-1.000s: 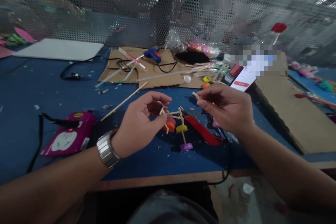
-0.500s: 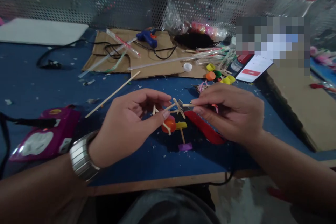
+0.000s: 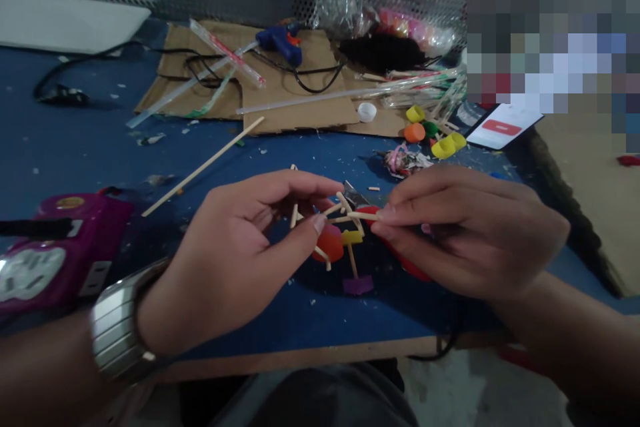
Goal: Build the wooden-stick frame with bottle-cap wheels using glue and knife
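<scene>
My left hand (image 3: 250, 247) has its thumb and fingers closed on a small frame of joined wooden sticks (image 3: 334, 211). Between the thumb and fingertips of my right hand (image 3: 465, 227) is a short wooden stick (image 3: 364, 216), its free tip against or just in front of the frame's right end; I cannot tell which. Under the frame lie an orange rounded piece (image 3: 329, 244), a yellow cap piece (image 3: 352, 237) and a purple piece (image 3: 358, 285) on a thin stick. A red-handled tool with a metal blade (image 3: 354, 195) is partly hidden behind my right hand.
A long wooden stick (image 3: 203, 167) and a purple power socket box (image 3: 65, 247) lie to the left. Behind are cardboard (image 3: 295, 113), a blue glue gun (image 3: 280, 45), glue sticks and coloured bottle caps (image 3: 415, 133). A phone (image 3: 505, 125) stands at the right by more cardboard.
My right hand has brought the short stick to the frame's right end, slightly lower. My left hand keeps its hold on the frame. The whole view has shifted a little.
</scene>
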Available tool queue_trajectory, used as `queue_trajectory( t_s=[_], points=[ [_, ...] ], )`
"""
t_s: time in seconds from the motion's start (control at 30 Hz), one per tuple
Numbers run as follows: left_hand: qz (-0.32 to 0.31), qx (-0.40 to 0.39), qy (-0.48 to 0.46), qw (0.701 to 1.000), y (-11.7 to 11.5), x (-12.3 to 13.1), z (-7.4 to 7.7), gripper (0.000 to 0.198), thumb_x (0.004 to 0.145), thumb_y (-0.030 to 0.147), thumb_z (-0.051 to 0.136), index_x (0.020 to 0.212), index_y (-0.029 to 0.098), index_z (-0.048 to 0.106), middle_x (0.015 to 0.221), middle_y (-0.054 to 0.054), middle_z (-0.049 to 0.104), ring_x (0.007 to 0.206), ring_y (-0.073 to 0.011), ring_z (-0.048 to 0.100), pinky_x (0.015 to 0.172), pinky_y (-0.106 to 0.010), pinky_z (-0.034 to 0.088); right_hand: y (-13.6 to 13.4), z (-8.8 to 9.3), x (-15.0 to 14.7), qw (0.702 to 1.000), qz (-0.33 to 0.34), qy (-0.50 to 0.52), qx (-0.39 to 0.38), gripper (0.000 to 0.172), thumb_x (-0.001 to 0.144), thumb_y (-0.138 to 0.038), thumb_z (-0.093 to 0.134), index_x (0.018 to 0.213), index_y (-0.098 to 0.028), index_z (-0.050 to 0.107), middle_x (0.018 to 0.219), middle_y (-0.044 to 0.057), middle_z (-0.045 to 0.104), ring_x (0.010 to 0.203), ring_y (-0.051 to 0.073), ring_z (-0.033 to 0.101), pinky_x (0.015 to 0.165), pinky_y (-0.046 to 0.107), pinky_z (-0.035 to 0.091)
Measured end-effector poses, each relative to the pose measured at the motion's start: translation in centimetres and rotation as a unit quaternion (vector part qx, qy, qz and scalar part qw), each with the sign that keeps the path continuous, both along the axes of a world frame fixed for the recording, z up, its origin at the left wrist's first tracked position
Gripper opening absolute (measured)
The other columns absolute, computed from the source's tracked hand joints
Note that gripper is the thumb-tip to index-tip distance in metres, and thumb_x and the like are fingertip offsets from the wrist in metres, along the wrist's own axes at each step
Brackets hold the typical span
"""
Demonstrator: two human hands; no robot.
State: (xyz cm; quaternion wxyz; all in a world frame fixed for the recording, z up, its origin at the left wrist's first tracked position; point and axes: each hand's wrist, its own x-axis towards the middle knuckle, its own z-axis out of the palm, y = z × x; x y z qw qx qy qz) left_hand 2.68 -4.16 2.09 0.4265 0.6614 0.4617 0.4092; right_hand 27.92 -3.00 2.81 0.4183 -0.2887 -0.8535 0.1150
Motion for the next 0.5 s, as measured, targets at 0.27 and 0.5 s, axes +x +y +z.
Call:
queue_trajectory(
  t_s=[0.27, 0.5],
  points=[
    [0.003, 0.083, 0.072, 0.994, -0.31, -0.62, -0.16, 0.018, 0.096, 0.025, 0.079, 0.112, 0.031, 0.085, 0.11, 0.0, 0.084, 0.098, -0.0215, 0.079, 0.098, -0.034, 0.068, -0.22, 0.4, 0.09, 1.0, 0.017, -0.013, 0.014, 0.013, 0.09, -0.01, 0.085, 0.097, -0.019, 0.079, 0.091, 0.005, 0.083, 0.077, 0.013, 0.078, 0.072, 0.023, 0.067],
    [-0.006, 0.121, 0.082, 0.989, -0.5, -0.3, 0.39, 0.019, 0.098, 0.023, 0.076, 0.111, 0.033, 0.086, 0.112, 0.0, 0.085, 0.096, -0.0224, 0.079, 0.093, -0.035, 0.067, -0.57, 0.89, 0.16, 0.998, 0.008, -0.05, 0.026, 0.015, 0.09, -0.012, 0.084, 0.094, -0.025, 0.079, 0.089, 0.003, 0.082, 0.071, 0.015, 0.077, 0.066, 0.027, 0.068]
  ],
)
